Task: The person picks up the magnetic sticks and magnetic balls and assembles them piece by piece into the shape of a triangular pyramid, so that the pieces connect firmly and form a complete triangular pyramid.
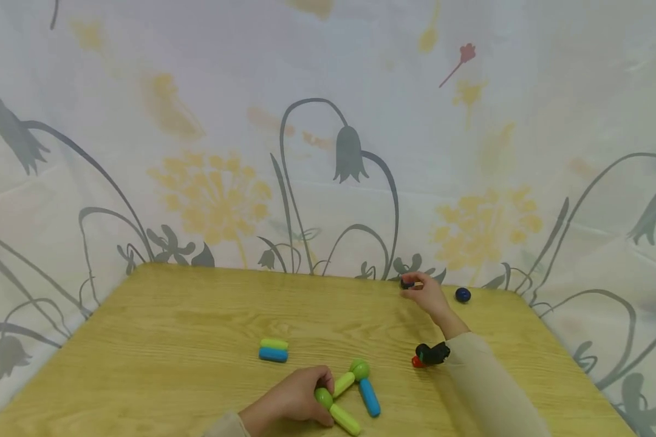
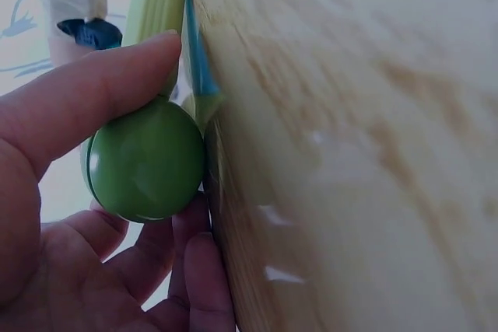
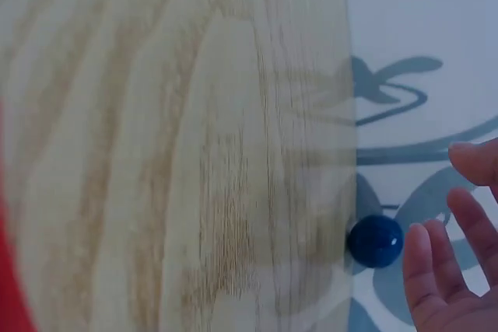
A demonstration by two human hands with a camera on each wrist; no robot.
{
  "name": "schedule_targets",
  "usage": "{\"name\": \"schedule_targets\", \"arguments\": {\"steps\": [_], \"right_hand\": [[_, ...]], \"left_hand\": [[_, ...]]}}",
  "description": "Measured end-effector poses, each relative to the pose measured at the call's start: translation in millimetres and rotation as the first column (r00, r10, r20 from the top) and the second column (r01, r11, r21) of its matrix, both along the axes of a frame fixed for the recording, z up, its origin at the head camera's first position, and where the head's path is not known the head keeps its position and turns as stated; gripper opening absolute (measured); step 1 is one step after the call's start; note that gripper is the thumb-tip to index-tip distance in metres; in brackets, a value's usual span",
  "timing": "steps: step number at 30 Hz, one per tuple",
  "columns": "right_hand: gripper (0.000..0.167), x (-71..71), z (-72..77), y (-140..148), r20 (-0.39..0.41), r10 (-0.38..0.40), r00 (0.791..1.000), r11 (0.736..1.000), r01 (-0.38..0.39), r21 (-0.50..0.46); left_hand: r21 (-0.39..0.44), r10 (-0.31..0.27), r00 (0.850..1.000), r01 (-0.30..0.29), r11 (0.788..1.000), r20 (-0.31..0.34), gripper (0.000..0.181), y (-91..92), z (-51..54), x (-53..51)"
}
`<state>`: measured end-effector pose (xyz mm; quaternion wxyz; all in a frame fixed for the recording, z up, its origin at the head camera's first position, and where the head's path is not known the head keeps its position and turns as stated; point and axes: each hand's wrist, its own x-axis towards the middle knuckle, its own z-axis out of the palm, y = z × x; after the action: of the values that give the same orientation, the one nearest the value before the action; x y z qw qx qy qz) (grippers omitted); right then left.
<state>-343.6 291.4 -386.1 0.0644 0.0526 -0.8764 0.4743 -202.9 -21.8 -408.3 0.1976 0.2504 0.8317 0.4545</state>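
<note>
- Right now I have the left hand (image 1: 300,394) clamped on a green ball (image 1: 324,398), thumb against it
- Two lime rods (image 1: 345,419) run from that ball, rightward of the hand; one reaches a second green ball (image 1: 359,368), which a blue rod (image 1: 369,397) adjoins
- Just beyond the left hand, a lime stick (image 1: 274,344) and a blue stick (image 1: 273,354) lie together on the desk (image 1: 197,315)
- My right hand (image 1: 426,294) has its fingers apart, a dark blue ball (image 3: 376,242) near their tips
- Another blue ball (image 1: 463,294) sits right of that hand
</note>
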Motion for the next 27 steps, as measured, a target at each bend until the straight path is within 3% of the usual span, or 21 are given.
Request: {"name": "schedule_targets", "arguments": {"steps": [7, 11, 16, 21, 27], "right_hand": [[0.045, -11.2, -7.6, 8.8, 0.021, -0.010, 1.000, 1.000, 0.010, -0.003], [0.050, -12.3, -11.4, 16.4, 0.050, 0.019, 0.999, 0.999, -0.021, 0.043], [0.056, -10.9, -12.0, 19.1, 0.090, 0.000, 0.996, 0.995, -0.009, 0.099], [0.046, -6.5, -15.0, 14.4, 0.146, 0.089, 0.985, 0.980, -0.113, 0.164], [0.038, 4.7, -9.7, 4.6, 0.061, 0.185, 0.981, 0.959, -0.194, 0.207]], "left_hand": [[0.024, -0.003, 1.000, 0.003, 1.000, 0.015, 0.035, -2.9, -2.0, 1.6], [0.032, -0.007, 1.000, 0.006, 0.999, 0.029, 0.034, -2.6, -3.2, 2.9], [0.030, -0.012, 1.000, 0.011, 0.999, 0.023, 0.033, -0.8, -2.9, 2.2], [0.039, -0.013, 1.000, 0.012, 0.999, 0.019, 0.034, -0.8, -2.4, 1.4], [0.032, -0.009, 1.000, 0.009, 0.999, 0.009, 0.034, -1.8, -3.1, 0.2]]}}
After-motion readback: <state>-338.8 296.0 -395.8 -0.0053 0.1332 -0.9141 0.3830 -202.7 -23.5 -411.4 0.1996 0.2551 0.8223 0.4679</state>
